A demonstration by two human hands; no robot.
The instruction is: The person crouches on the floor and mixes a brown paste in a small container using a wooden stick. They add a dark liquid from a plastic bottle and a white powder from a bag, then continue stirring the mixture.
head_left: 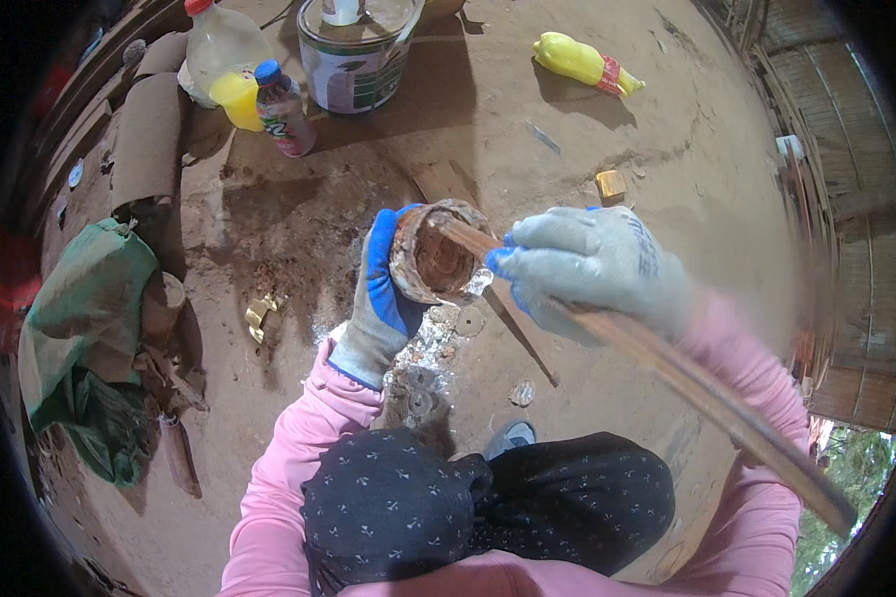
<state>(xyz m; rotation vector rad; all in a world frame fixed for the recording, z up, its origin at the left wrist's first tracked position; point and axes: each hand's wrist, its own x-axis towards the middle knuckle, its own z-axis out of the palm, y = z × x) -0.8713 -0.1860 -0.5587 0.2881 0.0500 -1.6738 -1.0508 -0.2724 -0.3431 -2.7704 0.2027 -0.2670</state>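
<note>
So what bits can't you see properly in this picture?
All in the head view:
Left hand: some fingers, hidden behind the cup.
Stick: part of it, covered by the right hand.
White container: cut off by the top edge.
Red thing: too dim and blurred at the left edge.

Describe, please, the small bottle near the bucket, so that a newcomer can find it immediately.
Find the big bucket at the top of the picture, left of the middle. Just left of it, in front of the large jug, stands a small bottle. Its blue cap sets it apart: the jug's cap is red, and the yellow bottle farther right lies on its side.
</note>
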